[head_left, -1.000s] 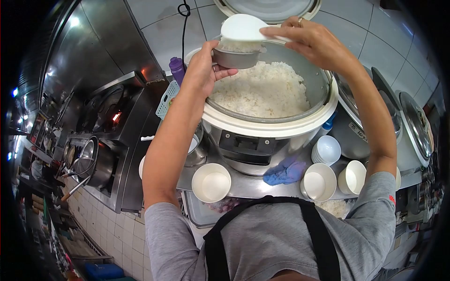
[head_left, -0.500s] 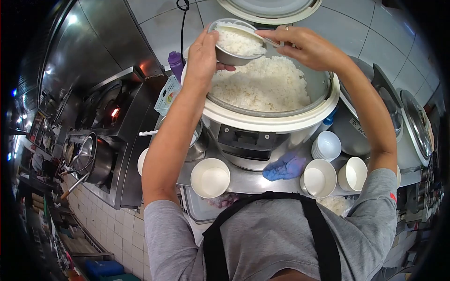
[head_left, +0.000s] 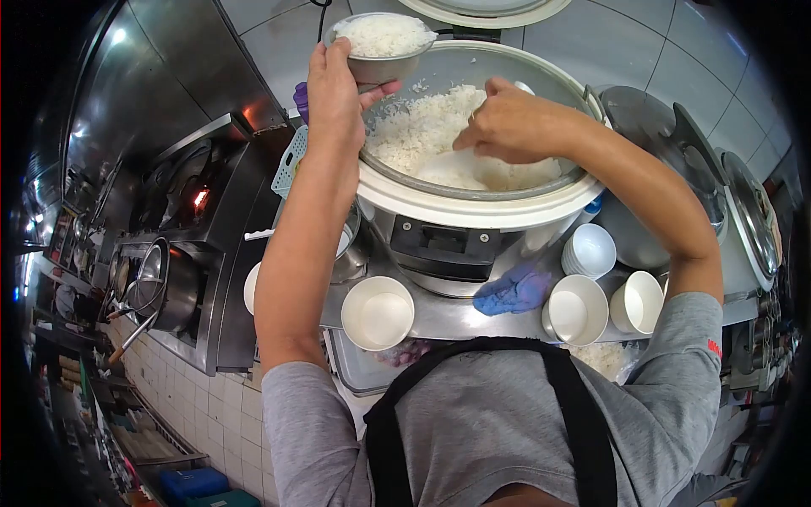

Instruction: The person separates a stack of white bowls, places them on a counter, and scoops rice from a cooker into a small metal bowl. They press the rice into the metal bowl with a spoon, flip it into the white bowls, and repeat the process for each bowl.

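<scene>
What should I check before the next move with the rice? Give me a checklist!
1. Left hand grips the small round metal bowl: ok.
2. Bowl is heaped with white rice and sits level: ok.
3. Right hand is closed on the white plastic rice paddle inside the big white rice cooker: ok.
4. Cooker lid is up, out of the way: ok.
5. Rice stuck to the paddle: cannot tell.
6. White cup on the steel counter has its open side up: ok.

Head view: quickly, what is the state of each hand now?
Left hand: closed on the full metal bowl.
Right hand: closed on the white paddle in the rice cooker.
</scene>
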`<state>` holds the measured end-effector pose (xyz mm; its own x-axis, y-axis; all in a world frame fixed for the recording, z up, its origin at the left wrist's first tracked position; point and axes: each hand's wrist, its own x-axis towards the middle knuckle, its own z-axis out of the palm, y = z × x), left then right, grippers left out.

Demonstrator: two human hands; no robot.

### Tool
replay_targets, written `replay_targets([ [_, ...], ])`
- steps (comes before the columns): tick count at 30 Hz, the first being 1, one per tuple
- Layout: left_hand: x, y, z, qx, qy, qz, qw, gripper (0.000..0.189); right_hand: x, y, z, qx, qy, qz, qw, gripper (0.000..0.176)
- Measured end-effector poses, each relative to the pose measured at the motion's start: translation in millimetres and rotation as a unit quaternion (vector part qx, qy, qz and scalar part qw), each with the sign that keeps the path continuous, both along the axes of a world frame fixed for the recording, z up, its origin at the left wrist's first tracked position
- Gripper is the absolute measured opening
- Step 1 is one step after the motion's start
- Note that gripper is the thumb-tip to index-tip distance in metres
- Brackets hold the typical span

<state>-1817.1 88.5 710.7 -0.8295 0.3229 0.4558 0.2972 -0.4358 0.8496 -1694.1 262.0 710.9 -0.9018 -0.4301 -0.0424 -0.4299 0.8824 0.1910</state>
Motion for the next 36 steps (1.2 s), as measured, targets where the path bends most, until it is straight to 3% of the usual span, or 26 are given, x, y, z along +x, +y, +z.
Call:
replay_targets([
  [5,-2.8,0.1,-1.1,0.009,-0.001,-0.007,1.000,0.046,-2.5,26.4,5.7,-0.159,-0.041,0.034,0.986,0.024],
  [8,-1.5,-1.1,0.0,0.005,0.005,-0.012,1.000,0.048,-0.2,43.7,32.2,-0.233,-0.141,-0.125,0.954,0.027],
  [11,-0.7,-0.7,0.7,0.001,0.002,-0.009,1.000,0.051,1.9,68.3,59.6,-0.246,-0.172,-0.199,0.933,0.031],
  [14,-0.8,0.6,0.5,-0.010,-0.004,-0.016,1.000,0.057,-5.4,105.4,71.7,-0.365,-0.060,-0.201,0.907,0.029],
  [17,-1.3,1.6,0.2,-0.042,-0.013,-0.030,0.999,0.063,-13.6,107.0,84.5,-0.303,0.107,-0.240,0.916,0.031],
  [18,-1.0,1.8,-0.1,-0.054,-0.018,-0.035,0.998,0.065,2.7,71.9,102.3,-0.271,0.126,-0.254,0.920,0.021],
  [21,5.6,3.2,0.8,-0.087,-0.019,-0.031,0.996,0.066,-25.6,63.0,62.7,-0.256,0.265,-0.209,0.906,0.036],
  [23,5.3,1.5,0.4,-0.109,-0.008,-0.044,0.993,0.064,-11.1,13.0,45.9,-0.142,0.202,-0.220,0.944,0.041],
  [25,3.4,0.6,-1.3,-0.124,-0.011,-0.049,0.991,0.062,-20.4,1.4,-3.9,-0.041,0.387,-0.084,0.917,0.042],
  [28,1.6,0.1,-3.0,-0.132,-0.024,-0.046,0.990,0.060,-19.4,9.1,-7.8,-0.087,0.388,-0.041,0.917,0.046],
  [31,5.1,2.4,-1.0,-0.121,-0.006,-0.054,0.991,0.060,5.9,8.5,46.6,-0.183,0.201,-0.135,0.953,0.049],
  [35,6.7,3.1,-2.9,-0.099,0.027,-0.058,0.993,0.059,6.5,10.9,19.9,-0.147,0.314,-0.028,0.937,0.049],
  [36,7.2,2.3,-3.1,-0.093,0.032,-0.054,0.994,0.059,11.1,4.4,21.3,-0.153,0.294,-0.046,0.943,0.047],
])
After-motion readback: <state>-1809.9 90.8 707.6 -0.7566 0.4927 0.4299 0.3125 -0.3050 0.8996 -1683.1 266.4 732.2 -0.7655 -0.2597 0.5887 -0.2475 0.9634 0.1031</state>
